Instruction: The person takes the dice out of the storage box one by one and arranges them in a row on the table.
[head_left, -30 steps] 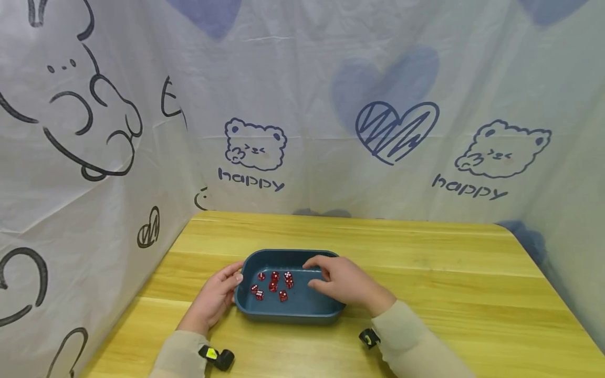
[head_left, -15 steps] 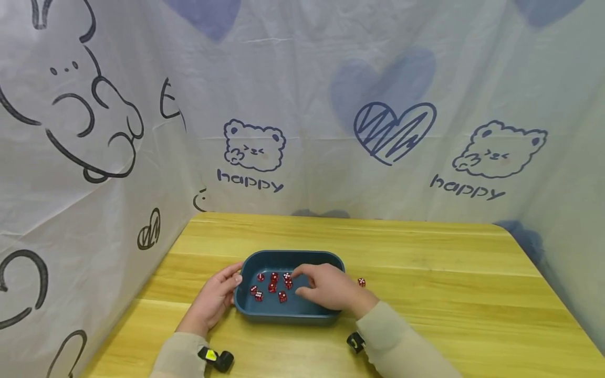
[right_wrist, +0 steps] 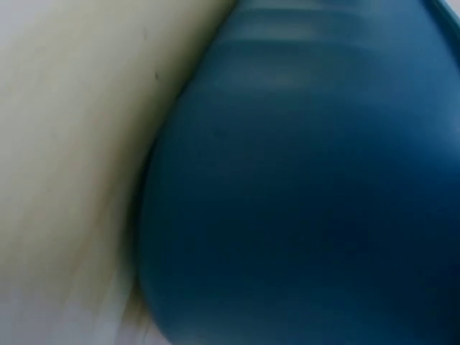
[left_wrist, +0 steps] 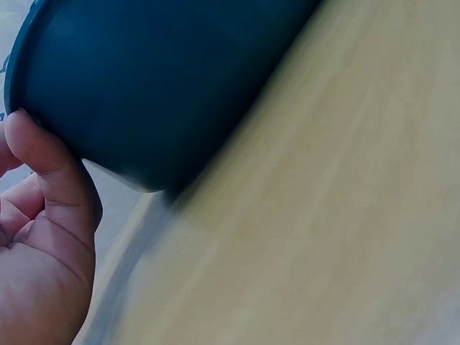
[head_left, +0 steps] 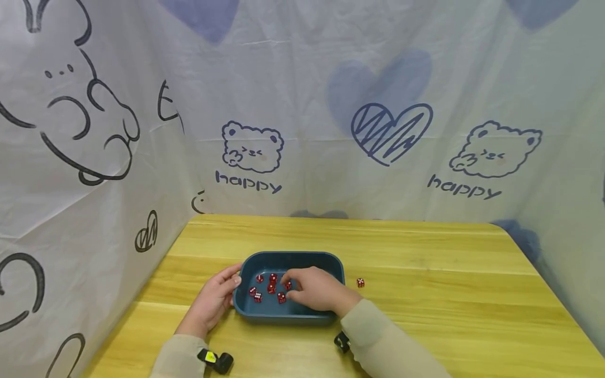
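A dark blue rectangular plastic tub point(head_left: 302, 317) stands on the wooden table with several red dice point(head_left: 271, 288) lying in its left half. My left hand point(head_left: 215, 294) grips the tub's left end, thumb at the rim; in the left wrist view the hand point(left_wrist: 47, 237) shows at the tub wall point(left_wrist: 158, 86). Over the inside of the tub is my right hand point(head_left: 314, 290), its thumb and forefinger apart on either side of a red die point(head_left: 288, 286). Whether they touch it cannot be told. In the right wrist view only the tub point(right_wrist: 302, 180) and table show.
One red die point(head_left: 361, 282) lies on the yellow wood-grain table point(head_left: 449, 294), to the right of the tub. A white printed cloth point(head_left: 312, 173) hangs behind the table and along its sides.
My right hand has moved left inside the tub, from its right end to the dice. The die on the table, hidden at first, now shows fully. The left hand keeps its hold.
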`<state>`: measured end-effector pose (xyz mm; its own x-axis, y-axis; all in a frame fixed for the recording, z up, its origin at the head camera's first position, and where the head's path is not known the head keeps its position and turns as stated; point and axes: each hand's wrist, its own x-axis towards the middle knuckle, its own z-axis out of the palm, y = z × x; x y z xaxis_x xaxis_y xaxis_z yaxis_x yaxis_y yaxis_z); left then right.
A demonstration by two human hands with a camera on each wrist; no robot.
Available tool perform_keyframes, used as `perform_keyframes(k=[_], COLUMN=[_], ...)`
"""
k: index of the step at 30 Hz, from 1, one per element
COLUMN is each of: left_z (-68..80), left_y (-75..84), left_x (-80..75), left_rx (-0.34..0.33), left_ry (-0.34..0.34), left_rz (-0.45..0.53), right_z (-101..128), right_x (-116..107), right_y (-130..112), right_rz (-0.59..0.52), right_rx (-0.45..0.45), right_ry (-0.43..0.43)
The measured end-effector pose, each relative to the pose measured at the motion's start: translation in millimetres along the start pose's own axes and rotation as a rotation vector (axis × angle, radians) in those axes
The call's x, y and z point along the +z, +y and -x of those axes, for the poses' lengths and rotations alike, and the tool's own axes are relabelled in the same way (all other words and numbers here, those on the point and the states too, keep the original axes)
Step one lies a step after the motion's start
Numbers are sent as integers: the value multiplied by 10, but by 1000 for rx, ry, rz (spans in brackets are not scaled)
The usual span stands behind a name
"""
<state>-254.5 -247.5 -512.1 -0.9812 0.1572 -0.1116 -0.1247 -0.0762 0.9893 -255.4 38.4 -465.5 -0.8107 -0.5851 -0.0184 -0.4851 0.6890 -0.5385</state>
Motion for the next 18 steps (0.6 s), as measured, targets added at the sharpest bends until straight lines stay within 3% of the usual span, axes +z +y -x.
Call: perform_keyframes(k=[18], left_z=[-2], left_y=[-11], left_x=[-15], left_rx=[-3], left_ry=[-1], left_rz=[13], right_z=[-127], right_x=[162], right_y=[76], right_rz=[52], right_rx=[-26], right_ry=[-96])
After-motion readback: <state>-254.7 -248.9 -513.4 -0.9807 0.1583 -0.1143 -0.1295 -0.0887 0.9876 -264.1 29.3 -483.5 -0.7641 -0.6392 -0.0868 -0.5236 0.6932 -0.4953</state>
